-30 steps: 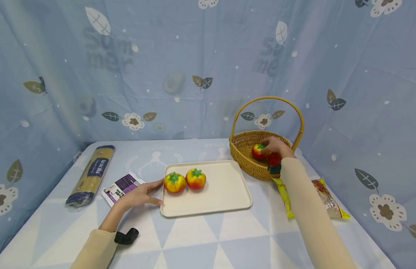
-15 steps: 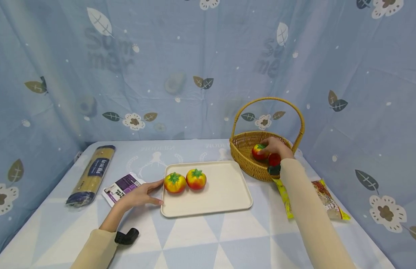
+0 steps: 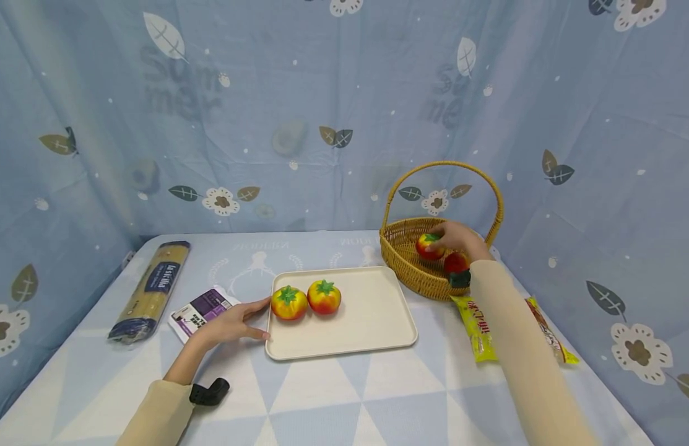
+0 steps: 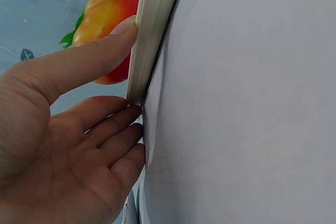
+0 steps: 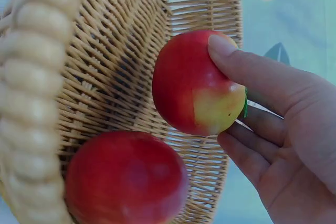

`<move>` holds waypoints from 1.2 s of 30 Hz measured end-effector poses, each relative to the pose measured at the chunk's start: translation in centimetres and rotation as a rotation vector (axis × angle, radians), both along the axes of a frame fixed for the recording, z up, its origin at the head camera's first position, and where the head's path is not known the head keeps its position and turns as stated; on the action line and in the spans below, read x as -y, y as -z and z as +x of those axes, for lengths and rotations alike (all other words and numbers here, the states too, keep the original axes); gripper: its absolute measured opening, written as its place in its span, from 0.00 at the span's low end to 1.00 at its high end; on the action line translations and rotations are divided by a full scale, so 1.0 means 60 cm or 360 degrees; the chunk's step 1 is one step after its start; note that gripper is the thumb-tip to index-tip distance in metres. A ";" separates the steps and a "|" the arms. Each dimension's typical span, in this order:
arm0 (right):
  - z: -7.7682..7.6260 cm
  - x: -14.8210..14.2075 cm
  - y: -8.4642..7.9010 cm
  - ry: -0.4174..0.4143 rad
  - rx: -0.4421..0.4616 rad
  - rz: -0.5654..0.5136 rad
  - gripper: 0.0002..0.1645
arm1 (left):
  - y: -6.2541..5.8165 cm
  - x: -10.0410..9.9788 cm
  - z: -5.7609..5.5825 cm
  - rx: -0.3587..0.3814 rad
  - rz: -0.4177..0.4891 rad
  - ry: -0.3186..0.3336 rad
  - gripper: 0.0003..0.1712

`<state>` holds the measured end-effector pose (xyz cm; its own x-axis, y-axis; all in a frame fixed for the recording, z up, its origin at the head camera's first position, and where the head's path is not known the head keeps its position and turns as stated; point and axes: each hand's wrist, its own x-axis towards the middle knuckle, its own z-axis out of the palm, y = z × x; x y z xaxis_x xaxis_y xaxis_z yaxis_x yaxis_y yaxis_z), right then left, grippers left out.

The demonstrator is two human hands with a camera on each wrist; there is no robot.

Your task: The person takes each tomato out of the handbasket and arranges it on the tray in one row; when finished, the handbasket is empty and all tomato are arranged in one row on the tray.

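Note:
My right hand (image 3: 460,239) is at the basket (image 3: 413,272), pinching a red and yellow tomato (image 5: 184,85) with a green leafy top between thumb and fingers. In the right wrist view this tomato is over the wicker, and a second red tomato (image 5: 126,179) lies in the basket below it. My left hand (image 3: 231,325) touches the left end of the cream tray (image 3: 361,316). In the left wrist view its thumb (image 4: 123,27) lies at the rim, the fingers stretched towards the tray's side and the tablecloth. Two tomatoes, one left (image 3: 289,303) and one right (image 3: 324,297), sit on the tray.
A pack of spaghetti (image 3: 155,288) lies at the far left, with a purple and white packet (image 3: 202,313) near my left hand. Yellow snack bags (image 3: 478,331) lie partly under my right sleeve. The basket's tall handle (image 3: 444,163) arches behind my right hand.
My right hand has shifted slightly up and to the right, and the tomato it holds is a little higher. More of the yellow bag shows. The left hand and tray have stayed put.

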<state>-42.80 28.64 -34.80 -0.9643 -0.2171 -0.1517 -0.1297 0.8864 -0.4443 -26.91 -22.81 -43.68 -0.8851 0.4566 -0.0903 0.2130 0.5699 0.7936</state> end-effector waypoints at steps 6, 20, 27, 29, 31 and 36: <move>0.010 0.002 -0.011 -0.0109 -0.0071 0.0030 0.35 | 0.000 0.000 0.000 0.0007 -0.0006 -0.0004 0.53; 0.042 0.019 -0.044 -0.0255 -0.0225 0.0077 0.38 | -0.001 0.002 0.001 -0.0016 0.0000 0.0001 0.52; 0.065 0.028 -0.053 -0.0258 -0.0265 0.0107 0.38 | -0.002 0.002 0.001 -0.0008 0.0008 -0.0004 0.52; 0.071 0.030 -0.054 -0.0262 -0.0274 0.0111 0.38 | -0.003 0.001 0.001 -0.0007 0.0014 -0.0002 0.52; 0.076 0.031 -0.056 -0.0259 -0.0282 0.0109 0.38 | -0.003 0.001 0.000 -0.0005 0.0017 0.0001 0.52; 0.093 0.041 -0.060 -0.0232 -0.0311 0.0085 0.38 | -0.003 0.001 -0.001 0.0004 0.0016 0.0001 0.52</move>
<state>-37.23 26.20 -31.20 -0.9356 -0.3526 0.0197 -0.3367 0.8737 -0.3511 -26.98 -22.88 -43.51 -0.8844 0.4583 -0.0882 0.2113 0.5618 0.7998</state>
